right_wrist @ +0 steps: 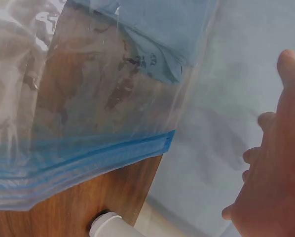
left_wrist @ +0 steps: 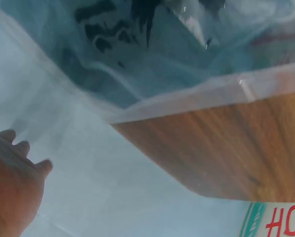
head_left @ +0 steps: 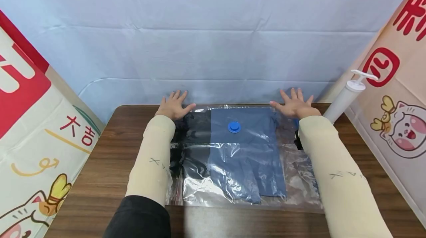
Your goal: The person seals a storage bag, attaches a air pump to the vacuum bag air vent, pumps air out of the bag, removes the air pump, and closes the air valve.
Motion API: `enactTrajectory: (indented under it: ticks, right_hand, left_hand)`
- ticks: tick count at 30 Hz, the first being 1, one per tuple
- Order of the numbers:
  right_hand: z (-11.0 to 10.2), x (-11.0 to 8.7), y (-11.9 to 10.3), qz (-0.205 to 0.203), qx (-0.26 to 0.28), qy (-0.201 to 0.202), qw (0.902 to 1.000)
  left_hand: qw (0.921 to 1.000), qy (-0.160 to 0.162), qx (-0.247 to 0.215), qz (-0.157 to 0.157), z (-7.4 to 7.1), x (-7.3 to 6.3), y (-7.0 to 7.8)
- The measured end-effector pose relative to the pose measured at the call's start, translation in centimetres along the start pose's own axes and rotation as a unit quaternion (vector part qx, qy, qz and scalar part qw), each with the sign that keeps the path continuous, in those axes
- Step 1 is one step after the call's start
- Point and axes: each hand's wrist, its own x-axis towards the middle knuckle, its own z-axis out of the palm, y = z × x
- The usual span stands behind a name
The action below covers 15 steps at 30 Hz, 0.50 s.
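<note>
A clear vacuum storage bag (head_left: 229,197) lies flat on the table with a folded blue garment (head_left: 246,156) and a black garment (head_left: 196,127) inside. Its round blue valve (head_left: 234,127) faces up. My left hand (head_left: 173,105) is spread, fingers straight, over the bag's far left corner. Over the far right corner, my right hand (head_left: 294,105) has its fingers fanned out likewise. Neither hand holds anything. In the right wrist view, a blue zip strip (right_wrist: 103,153) runs along the bag's right edge, and the right hand (right_wrist: 273,163) is beside the far edge.
A white hand pump (head_left: 342,99) stands at the far right of the wooden table (head_left: 96,179), handle up. Behind the table hangs a pale blue cloth (head_left: 213,46). Printed cloths with cartoon cats flank it on the left (head_left: 36,127) and right.
</note>
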Motion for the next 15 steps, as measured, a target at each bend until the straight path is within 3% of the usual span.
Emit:
enactTrajectory:
  ticks: [8, 15]
  right_hand:
    - [-0.8, 0.0, 0.8, -0.03, -0.007, -0.002, 0.9995]
    - [-1.9, -1.1, 1.1, -0.075, 0.007, -0.013, 0.9971]
  left_hand:
    - [0.9995, 0.006, 0.011, 0.03, -2.7, -0.6, -0.6]
    - [0.9981, 0.013, 0.01, 0.06, -5.0, -1.1, -0.7]
